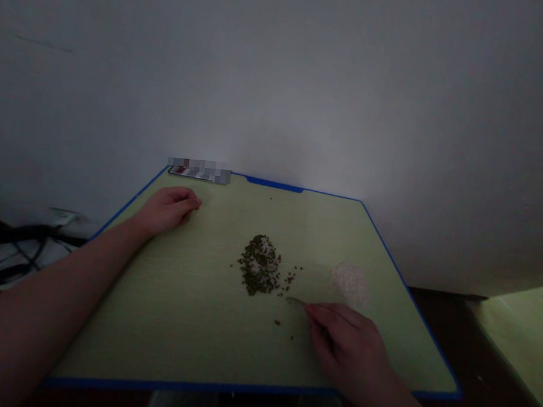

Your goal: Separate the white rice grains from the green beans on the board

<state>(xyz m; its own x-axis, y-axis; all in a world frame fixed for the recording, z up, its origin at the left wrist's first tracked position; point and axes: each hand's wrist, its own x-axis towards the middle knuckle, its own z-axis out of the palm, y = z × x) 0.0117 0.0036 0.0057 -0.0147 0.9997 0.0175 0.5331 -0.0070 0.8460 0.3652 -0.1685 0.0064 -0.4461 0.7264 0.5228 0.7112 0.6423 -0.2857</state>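
My right hand point(352, 343) pinches a thin metal utensil point(297, 301) low over the table; whether it is a spoon or a fork I cannot tell. Its tip is just right of a pile of small green beans point(261, 282) with white grains mixed in. Several stray beans point(289, 280) lie between that pile and a pale heap of white grains point(351, 282), which sits beyond my right hand. On the table's left side rests my left hand point(169, 210), its fingers curled in and no object visible in them.
The light table point(170, 321) has a blue rim and stands against a grey wall point(281, 90). A flat, partly blurred-out object point(200, 173) lies at the far left corner. Dark cables point(21, 238) run beside the table on the left. Another light surface point(521, 339) is at the right.
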